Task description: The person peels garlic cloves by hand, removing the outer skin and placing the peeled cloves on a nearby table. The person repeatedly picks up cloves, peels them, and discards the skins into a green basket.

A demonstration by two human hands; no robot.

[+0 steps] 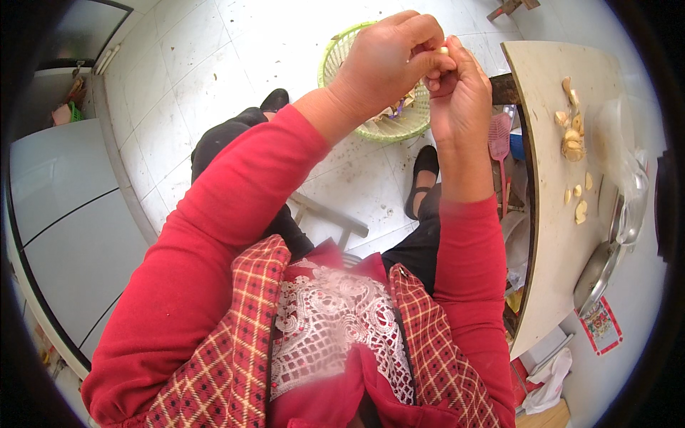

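My left hand [388, 59] and my right hand [461, 88] meet above a light green plastic basket [334, 56] on the floor. Between their fingertips is a small pale garlic clove [443, 50], partly hidden, pinched from both sides. Scraps of dry skin [406, 102] lie inside the basket. On the wooden board tabletop to the right sits a partly broken garlic bulb [573, 145], with several unpeeled cloves [574, 99] above it. Several pale peeled cloves [580, 212] lie nearer to me on the same board.
The board tabletop [546, 257] holds a metal pan [595, 270] and a clear plastic bag [634, 198] along its far right side. Below its edge hangs a pink fly swatter [500, 136]. A wooden stool part [332, 214] is between my legs. Grey cabinets [69, 214] stand at left.
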